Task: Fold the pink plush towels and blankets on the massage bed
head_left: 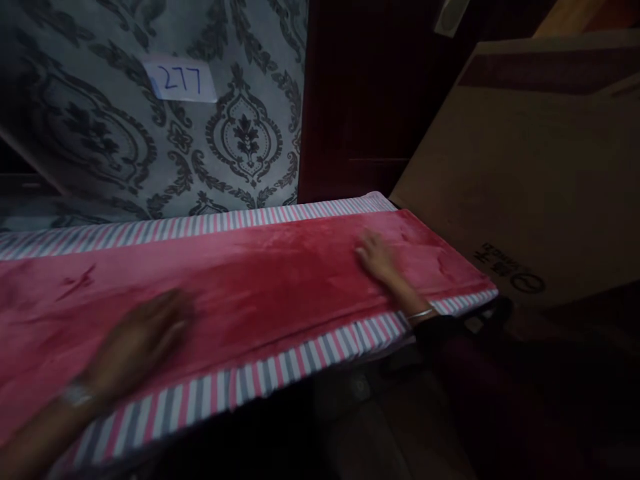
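Note:
A long red plush cloth (280, 267) lies along a narrow padded surface, over a pink, grey and white striped cover (295, 363) that shows along both long sides. My left hand (137, 343) is over the left part of the red cloth, smeared by motion; its thumb looks apart from the fingers and nothing shows in it. Whether it touches the cloth I cannot tell. Toward the right end, my right hand (379, 257) rests on the plush with fingers stretched out, holding nothing. Small wrinkles mark the cloth at left and right.
A large cardboard box (540, 160) stands by the right end. Behind are patterned wallpaper (250, 133) with a paper label (183, 80) reading 277, and a dark red door (355, 100). The floor (370, 427) below is dark.

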Demonstrator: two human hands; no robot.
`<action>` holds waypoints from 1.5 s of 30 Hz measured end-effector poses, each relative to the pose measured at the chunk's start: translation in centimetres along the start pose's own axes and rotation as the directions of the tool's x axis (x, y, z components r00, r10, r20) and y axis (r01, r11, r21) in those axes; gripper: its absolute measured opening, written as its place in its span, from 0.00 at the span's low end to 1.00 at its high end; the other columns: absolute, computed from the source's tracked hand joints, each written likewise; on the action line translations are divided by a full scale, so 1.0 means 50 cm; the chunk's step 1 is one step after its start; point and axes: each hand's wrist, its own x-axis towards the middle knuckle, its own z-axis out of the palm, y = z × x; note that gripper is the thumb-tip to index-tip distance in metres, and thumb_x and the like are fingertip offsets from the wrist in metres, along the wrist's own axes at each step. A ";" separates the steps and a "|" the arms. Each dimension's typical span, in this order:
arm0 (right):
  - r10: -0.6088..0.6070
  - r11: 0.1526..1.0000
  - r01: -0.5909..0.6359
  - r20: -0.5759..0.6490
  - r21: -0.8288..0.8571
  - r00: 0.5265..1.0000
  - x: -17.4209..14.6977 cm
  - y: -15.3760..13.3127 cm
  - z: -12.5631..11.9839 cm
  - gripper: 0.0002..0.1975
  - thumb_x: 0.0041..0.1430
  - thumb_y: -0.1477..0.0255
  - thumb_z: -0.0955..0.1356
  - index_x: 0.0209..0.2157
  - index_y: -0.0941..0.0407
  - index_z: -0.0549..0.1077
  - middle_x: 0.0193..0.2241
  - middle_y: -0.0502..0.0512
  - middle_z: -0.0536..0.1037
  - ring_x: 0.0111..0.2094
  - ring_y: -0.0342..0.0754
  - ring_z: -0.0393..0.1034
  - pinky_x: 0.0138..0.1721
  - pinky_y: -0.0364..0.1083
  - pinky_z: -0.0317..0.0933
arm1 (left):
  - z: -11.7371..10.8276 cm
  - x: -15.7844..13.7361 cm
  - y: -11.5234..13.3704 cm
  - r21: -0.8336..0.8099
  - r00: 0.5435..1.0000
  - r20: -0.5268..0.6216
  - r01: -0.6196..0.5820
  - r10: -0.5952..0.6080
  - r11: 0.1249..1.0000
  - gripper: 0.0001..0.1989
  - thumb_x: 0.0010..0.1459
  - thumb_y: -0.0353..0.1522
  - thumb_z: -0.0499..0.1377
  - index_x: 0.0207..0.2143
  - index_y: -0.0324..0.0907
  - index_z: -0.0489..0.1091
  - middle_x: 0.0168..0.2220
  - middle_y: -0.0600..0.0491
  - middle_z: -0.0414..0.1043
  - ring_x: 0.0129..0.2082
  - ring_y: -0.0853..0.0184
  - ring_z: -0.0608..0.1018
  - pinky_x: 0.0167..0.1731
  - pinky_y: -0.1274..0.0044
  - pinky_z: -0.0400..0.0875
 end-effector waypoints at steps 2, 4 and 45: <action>-0.224 0.969 0.216 0.057 0.122 0.973 -0.013 -0.150 0.009 0.28 0.72 0.63 0.55 0.70 0.50 0.53 0.72 0.56 0.48 0.71 0.57 0.42 0.67 0.62 0.44 | -0.015 0.037 0.069 -0.058 0.984 0.125 -0.118 0.124 0.991 0.30 0.68 0.47 0.42 0.69 0.49 0.54 0.69 0.54 0.56 0.68 0.59 0.60 0.66 0.63 0.54; -0.343 0.930 0.317 0.125 0.188 0.931 -0.036 -0.262 0.013 0.28 0.72 0.62 0.55 0.71 0.48 0.50 0.72 0.54 0.46 0.71 0.55 0.39 0.67 0.64 0.41 | -0.008 0.099 0.163 -0.078 0.952 0.280 -0.104 0.121 0.992 0.33 0.67 0.45 0.47 0.70 0.45 0.50 0.72 0.47 0.46 0.71 0.53 0.52 0.67 0.55 0.50; -0.502 0.854 0.489 0.034 0.179 0.864 -0.184 -0.555 0.030 0.27 0.70 0.61 0.57 0.69 0.45 0.56 0.71 0.53 0.52 0.71 0.59 0.45 0.64 0.66 0.50 | -0.087 -0.247 -0.128 0.094 0.889 0.309 0.326 -0.339 0.941 0.31 0.66 0.43 0.53 0.69 0.48 0.53 0.72 0.44 0.41 0.72 0.48 0.46 0.64 0.42 0.42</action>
